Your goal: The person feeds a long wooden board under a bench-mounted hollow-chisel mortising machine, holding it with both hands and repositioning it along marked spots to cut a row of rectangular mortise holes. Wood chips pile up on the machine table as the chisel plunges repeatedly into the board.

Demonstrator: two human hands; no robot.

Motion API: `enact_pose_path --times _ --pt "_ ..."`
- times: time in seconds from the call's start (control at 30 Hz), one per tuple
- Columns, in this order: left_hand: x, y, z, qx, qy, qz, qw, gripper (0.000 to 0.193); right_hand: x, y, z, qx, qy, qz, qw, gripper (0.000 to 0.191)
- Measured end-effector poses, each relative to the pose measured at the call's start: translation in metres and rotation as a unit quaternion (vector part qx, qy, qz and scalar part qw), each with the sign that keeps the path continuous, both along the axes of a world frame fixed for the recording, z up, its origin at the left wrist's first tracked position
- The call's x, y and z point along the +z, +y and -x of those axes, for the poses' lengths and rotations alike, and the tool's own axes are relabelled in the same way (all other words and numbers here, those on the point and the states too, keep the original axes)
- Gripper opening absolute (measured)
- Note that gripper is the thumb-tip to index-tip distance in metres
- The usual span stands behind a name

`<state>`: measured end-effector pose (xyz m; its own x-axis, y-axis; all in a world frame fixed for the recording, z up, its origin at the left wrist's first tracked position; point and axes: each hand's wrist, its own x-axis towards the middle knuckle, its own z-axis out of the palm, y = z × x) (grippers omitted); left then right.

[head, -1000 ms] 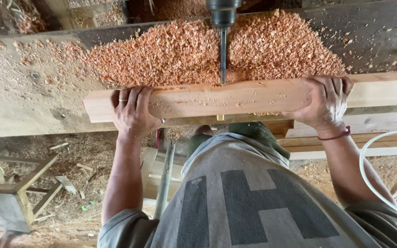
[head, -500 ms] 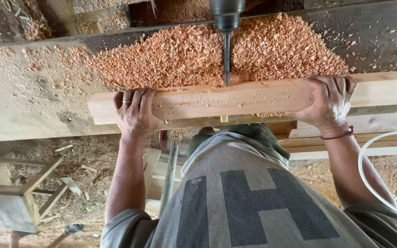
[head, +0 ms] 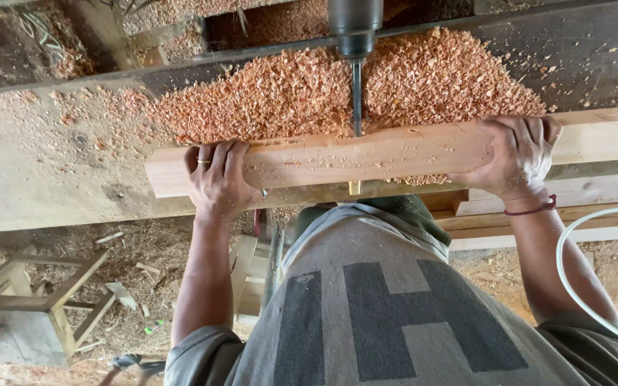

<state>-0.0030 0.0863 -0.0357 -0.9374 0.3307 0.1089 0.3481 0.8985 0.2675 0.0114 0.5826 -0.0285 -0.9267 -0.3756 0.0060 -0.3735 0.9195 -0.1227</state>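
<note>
**Both hands clamp a wooden beam under the drill bit**

Both hands grip the same pale wooden beam (head: 366,154), which lies lengthwise across the grey surface (head: 51,171). The left hand (head: 217,179) wraps over the beam near its cut end, fingers curled across the top face, a ring on one finger. The right hand (head: 516,157) closes around the beam further along, with a red cord bracelet at the wrist.

Between the two hands a drill bit (head: 357,96) stands upright with its tip at the beam's far edge, held in a dark chuck (head: 354,25) at the top of the view. A broad heap of reddish wood shavings (head: 287,93) lies on the surface just behind the beam, on both sides of the bit.

Stacked boards (head: 595,193) sit beside the right wrist, and a white hose (head: 574,286) curves past the right forearm. A wooden stool (head: 30,300) stands on the shaving-strewn floor below the surface.
</note>
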Motion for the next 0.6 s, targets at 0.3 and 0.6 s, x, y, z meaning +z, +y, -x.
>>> enact_pose_path --times 0.3,0.6 --pt "-0.002 -0.001 0.013 -0.011 0.022 -0.005 1.000 0.025 -0.006 -0.001 0.014 0.010 0.031 -0.003 0.999 0.094" --pt "-0.002 -0.003 0.031 -0.022 0.015 -0.002 1.000 0.025 -0.002 -0.003 0.023 0.006 0.028 -0.001 1.000 0.092"
